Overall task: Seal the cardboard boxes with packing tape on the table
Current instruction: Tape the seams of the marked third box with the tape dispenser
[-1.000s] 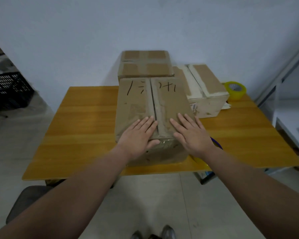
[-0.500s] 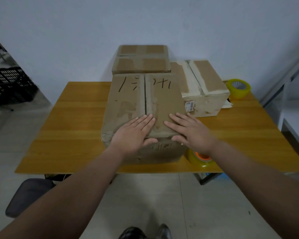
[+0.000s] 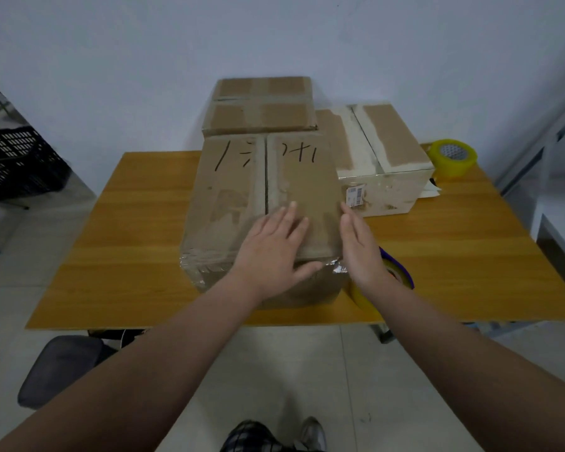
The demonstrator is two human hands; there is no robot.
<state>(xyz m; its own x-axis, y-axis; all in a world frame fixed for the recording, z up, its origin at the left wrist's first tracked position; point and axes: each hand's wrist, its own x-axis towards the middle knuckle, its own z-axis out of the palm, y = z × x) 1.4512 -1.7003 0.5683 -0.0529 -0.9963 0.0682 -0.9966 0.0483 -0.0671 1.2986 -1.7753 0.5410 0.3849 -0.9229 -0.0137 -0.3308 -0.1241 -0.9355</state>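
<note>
The left hand lies flat on the near box, which sits mid-table. Its fingers are straight and grip nothing, and the thumb hangs over the near edge. The right hand stands edge-on along the box's right side, fingers straight and together, holding nothing. Its wrist hides part of a tape roll. The writing on the lid is illegible.

Pale wall stands behind tiled floor and black crate.
</note>
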